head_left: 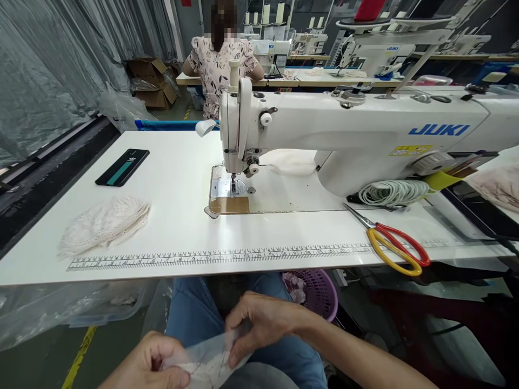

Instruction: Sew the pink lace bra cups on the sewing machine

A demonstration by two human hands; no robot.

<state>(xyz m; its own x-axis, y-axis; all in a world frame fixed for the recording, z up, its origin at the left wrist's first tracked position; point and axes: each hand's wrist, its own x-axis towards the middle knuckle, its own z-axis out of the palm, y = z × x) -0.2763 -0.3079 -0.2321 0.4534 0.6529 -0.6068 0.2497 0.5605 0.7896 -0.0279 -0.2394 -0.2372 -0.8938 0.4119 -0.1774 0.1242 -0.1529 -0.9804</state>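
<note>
Sheer white fabric (208,361) is pinched between thumb and fingers by both the left hand (156,363) and right hand (259,321), stretched between them above the jeans (192,308); it looks translucent, creased and faintly patterned.

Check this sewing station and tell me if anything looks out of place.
One thing: the red-and-yellow scissors lie at the front edge of the white table, their yellow handle jutting past it. That looks careless, since a bump might knock them off. I see no spill.

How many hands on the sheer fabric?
2: the left hand holds the sheer fabric on one side, the right hand on the other, in front of the table.
</note>
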